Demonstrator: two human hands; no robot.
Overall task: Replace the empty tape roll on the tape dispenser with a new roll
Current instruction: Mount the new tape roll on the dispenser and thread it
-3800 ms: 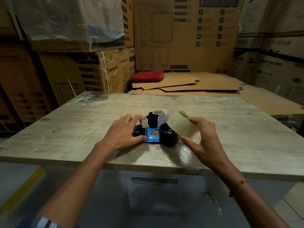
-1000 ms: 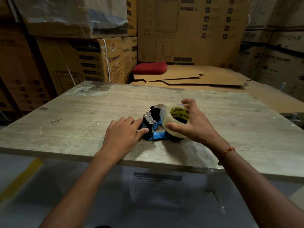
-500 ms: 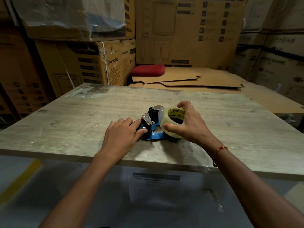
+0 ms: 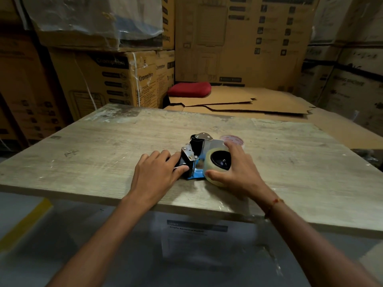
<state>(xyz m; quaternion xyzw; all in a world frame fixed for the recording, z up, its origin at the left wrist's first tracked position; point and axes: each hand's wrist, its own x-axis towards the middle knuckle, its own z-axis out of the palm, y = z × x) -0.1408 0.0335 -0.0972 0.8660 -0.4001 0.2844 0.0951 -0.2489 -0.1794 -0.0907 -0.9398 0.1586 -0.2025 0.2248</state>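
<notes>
Left hand [image 4: 157, 172] grips the dispenser [image 4: 191, 160]; right hand [image 4: 238, 172] fingers clasp the tape roll [image 4: 209, 162], apparently seated.

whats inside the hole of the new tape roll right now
The tape dispenser's black hub fills the opening of the new tape roll, with a small metal fastener at its centre. The right hand grips the roll and covers its right side, so the seating there is hidden.

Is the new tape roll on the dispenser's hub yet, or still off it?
On. The new tape roll rings the black hub of the tape dispenser, gripped by the right hand. Whether it is fully seated cannot be told.
</notes>
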